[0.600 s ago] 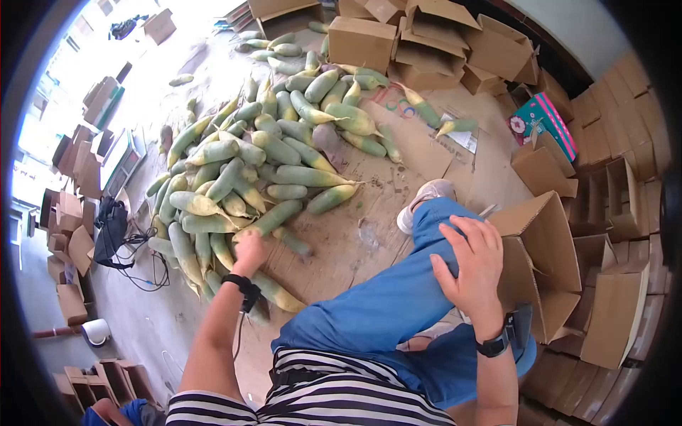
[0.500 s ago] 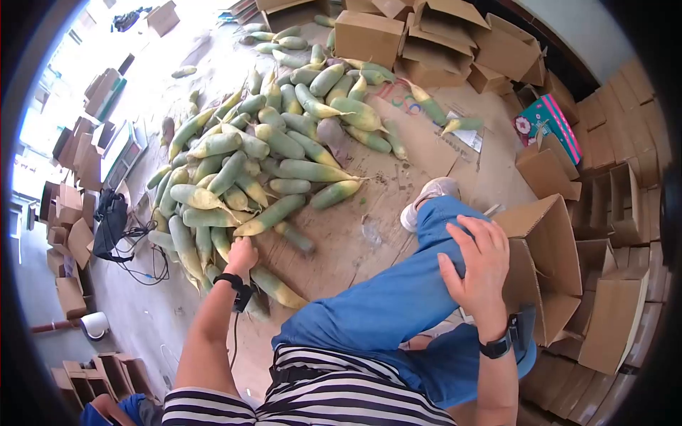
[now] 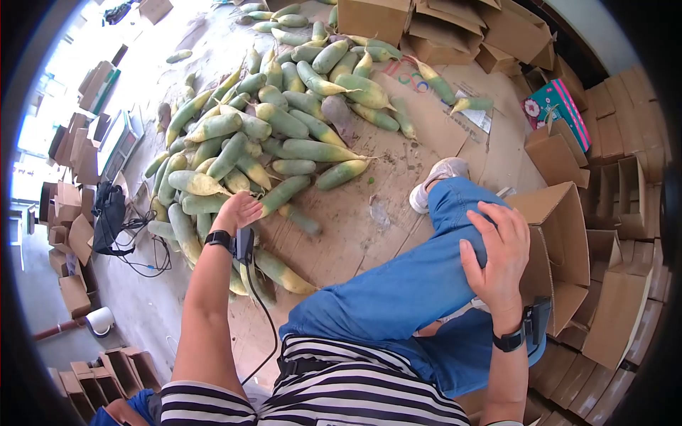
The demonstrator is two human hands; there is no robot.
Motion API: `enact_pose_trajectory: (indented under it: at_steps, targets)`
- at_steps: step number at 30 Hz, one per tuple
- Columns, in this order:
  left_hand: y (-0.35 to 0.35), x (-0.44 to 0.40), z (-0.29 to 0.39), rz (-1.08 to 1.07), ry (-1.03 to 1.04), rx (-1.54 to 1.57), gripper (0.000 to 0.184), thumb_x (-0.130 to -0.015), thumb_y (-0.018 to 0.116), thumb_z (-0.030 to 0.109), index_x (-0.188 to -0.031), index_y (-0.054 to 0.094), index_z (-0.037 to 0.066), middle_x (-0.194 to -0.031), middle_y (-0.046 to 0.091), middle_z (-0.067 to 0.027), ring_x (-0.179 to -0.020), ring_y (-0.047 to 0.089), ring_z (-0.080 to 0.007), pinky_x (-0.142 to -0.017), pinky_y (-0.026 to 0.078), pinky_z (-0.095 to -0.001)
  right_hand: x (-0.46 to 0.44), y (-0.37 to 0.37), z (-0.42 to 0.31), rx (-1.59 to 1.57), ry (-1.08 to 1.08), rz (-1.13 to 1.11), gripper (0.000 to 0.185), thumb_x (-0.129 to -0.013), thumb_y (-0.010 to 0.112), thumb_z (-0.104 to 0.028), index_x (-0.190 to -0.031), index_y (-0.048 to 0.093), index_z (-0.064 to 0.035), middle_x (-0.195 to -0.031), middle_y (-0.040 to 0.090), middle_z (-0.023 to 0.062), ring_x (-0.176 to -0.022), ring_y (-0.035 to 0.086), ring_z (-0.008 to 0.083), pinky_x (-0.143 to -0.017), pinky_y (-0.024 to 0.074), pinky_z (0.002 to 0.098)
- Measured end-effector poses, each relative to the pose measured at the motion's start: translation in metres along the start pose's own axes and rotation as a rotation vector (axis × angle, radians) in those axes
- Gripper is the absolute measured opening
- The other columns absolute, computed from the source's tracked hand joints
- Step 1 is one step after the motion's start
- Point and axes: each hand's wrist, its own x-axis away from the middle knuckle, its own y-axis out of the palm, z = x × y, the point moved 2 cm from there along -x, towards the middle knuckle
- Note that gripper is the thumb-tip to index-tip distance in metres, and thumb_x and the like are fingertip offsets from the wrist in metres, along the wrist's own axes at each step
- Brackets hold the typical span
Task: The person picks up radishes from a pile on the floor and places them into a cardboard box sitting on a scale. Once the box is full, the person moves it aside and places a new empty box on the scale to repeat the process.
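A heap of green radishes (image 3: 231, 153) with pale yellow-white root ends lies on cardboard in front of me. My left hand (image 3: 239, 211) is at the near edge of the heap, its fingers stretched out and part of the palm showing. It covers the near end of one radish (image 3: 286, 193); whether it touches that radish is hard to tell. Below my left wrist lies another radish (image 3: 285, 272). My right hand (image 3: 499, 250) rests on my bent knee, fingers spread, holding nothing. Both wrists carry dark bands with small devices.
An upright cardboard box (image 3: 561, 238) stands right of my knee. More cartons (image 3: 490, 32) are stacked at the back and right. At left are a black bag (image 3: 110, 220) with cables and a scale (image 3: 121, 145). Two radishes (image 3: 435, 82) lie apart at the far right.
My left hand has moved up and slightly left along the heap's near edge, and its closed fingers have straightened. My right hand stays on the knee. The view has shifted slightly.
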Motion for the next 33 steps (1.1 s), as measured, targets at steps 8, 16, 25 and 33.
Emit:
enact_pose_trajectory:
  at_steps: [8, 16, 25, 33]
  targets:
    - [0.011, 0.037, -0.036, 0.723, 0.808, -1.555, 0.047, -0.080, 0.068, 0.025, -0.119, 0.061, -0.001, -0.124, 0.053, -0.0191, -0.119, 0.053, -0.0391, -0.096, 0.049, -0.0460, -0.002, 0.000, 0.000, -0.014, 0.017, 0.009, 0.038, -0.076, 0.071, -0.025, -0.109, 0.069, -0.0075, -0.116, 0.063, 0.0101, -0.110, 0.057, 0.0320, -0.103, 0.0392, 0.0507]
    - [-0.001, 0.018, -0.030, 0.717, 0.724, -1.660, 0.037, -0.079, 0.066, 0.015, -0.112, 0.064, 0.000, -0.122, 0.055, -0.0214, -0.115, 0.057, -0.0409, -0.094, 0.051, -0.0468, 0.002, -0.003, 0.004, -0.038, 0.037, 0.046, 0.036, -0.076, 0.072, -0.028, -0.105, 0.069, -0.0080, -0.116, 0.063, 0.0090, -0.111, 0.058, 0.0297, -0.102, 0.0396, 0.0508]
    - [-0.017, -0.005, -0.039, 0.228, 0.244, -1.350, 0.040, -0.086, 0.074, 0.033, -0.085, 0.061, -0.005, -0.061, 0.055, -0.0037, -0.043, 0.053, -0.0120, -0.040, 0.042, -0.0293, 0.004, -0.004, 0.008, -0.075, 0.050, 0.073, 0.035, -0.076, 0.073, -0.027, -0.105, 0.069, -0.0080, -0.116, 0.064, 0.0080, -0.112, 0.057, 0.0279, -0.102, 0.0402, 0.0496]
    - [0.078, 0.060, -0.121, -0.246, 0.008, -0.846, 0.035, -0.095, 0.064, 0.040, -0.084, 0.055, 0.009, -0.062, 0.046, 0.0017, -0.045, 0.037, -0.0090, -0.041, 0.027, -0.0258, 0.002, -0.004, 0.006, -0.134, 0.044, 0.119, 0.036, -0.076, 0.073, -0.027, -0.104, 0.068, -0.0058, -0.114, 0.062, 0.0090, -0.111, 0.057, 0.0277, -0.103, 0.0408, 0.0482]
